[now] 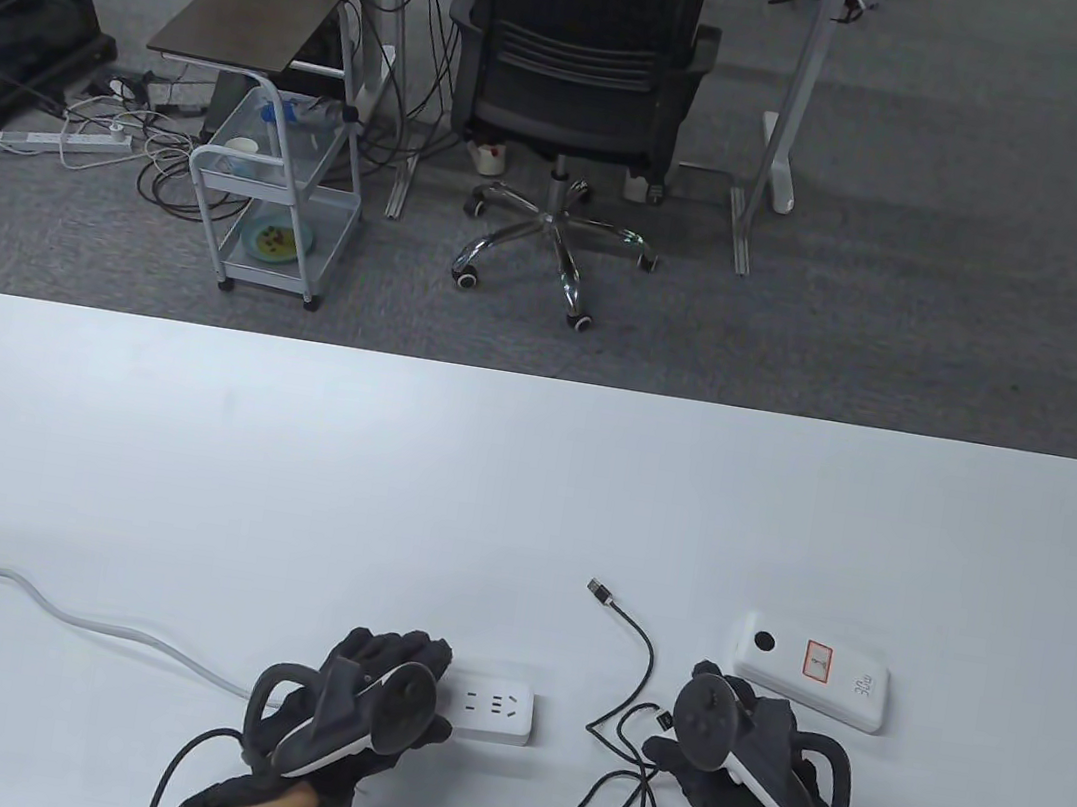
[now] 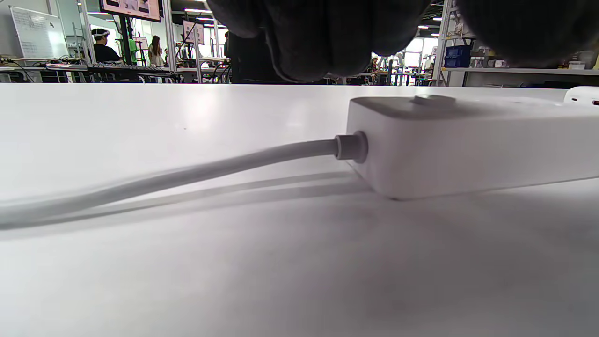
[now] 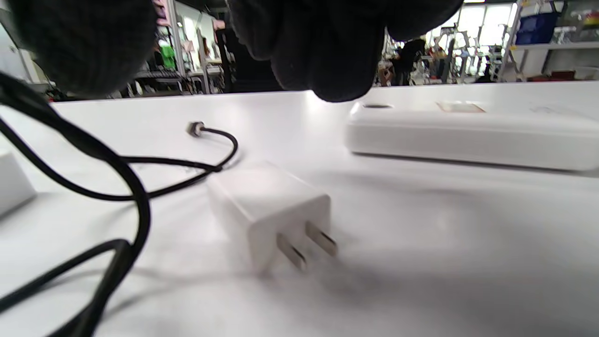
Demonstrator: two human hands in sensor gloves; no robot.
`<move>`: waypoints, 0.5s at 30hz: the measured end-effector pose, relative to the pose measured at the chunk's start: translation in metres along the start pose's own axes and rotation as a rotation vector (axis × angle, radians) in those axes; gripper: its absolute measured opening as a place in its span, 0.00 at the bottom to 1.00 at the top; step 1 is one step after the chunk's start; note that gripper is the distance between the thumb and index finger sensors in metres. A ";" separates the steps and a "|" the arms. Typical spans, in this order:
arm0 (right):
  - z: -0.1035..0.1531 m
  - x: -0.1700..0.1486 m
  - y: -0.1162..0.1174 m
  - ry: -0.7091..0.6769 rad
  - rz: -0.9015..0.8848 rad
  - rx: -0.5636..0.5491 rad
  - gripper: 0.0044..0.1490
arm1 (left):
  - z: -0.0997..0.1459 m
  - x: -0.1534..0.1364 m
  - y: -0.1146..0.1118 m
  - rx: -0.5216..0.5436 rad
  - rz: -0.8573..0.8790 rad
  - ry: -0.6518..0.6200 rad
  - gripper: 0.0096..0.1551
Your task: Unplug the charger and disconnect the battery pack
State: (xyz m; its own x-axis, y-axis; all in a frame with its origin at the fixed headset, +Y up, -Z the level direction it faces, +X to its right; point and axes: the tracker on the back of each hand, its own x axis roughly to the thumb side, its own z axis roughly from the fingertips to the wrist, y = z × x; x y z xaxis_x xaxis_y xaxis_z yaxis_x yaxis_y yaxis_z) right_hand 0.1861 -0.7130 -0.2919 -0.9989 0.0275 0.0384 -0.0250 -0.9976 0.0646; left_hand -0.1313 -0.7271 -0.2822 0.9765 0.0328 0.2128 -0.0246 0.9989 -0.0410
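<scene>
The gloved left hand [image 1: 372,702] rests with its fingers draped over the cable end of the white rectangular power strip [image 1: 492,713], its grey-white cord [image 2: 178,175] trailing off to the left across the white desk [image 1: 286,467]. The gloved right hand [image 1: 738,757] hovers over the small white two-pronged charger [image 3: 266,210], which lies unplugged on its side on the desk; whether the fingers touch it I cannot tell. The black cable [image 1: 629,710] loops beside that hand, its free plug [image 1: 596,590] lying apart from the flat white battery pack [image 1: 812,672] just beyond the right hand.
</scene>
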 end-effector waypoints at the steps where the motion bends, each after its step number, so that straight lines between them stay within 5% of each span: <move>1: 0.001 0.003 -0.001 -0.006 0.003 -0.020 0.53 | 0.000 -0.001 0.000 -0.001 0.003 0.003 0.45; 15: 0.021 0.055 -0.017 -0.165 0.097 -0.395 0.35 | -0.001 -0.005 0.011 0.044 -0.015 0.012 0.45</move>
State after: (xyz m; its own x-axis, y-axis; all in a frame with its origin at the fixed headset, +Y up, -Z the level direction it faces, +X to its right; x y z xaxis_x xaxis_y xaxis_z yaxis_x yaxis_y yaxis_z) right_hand 0.1322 -0.6930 -0.2696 -0.9783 -0.0901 0.1863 0.0235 -0.9428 -0.3324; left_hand -0.1364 -0.7167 -0.2850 0.9794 0.0177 0.2014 -0.0192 0.9998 0.0056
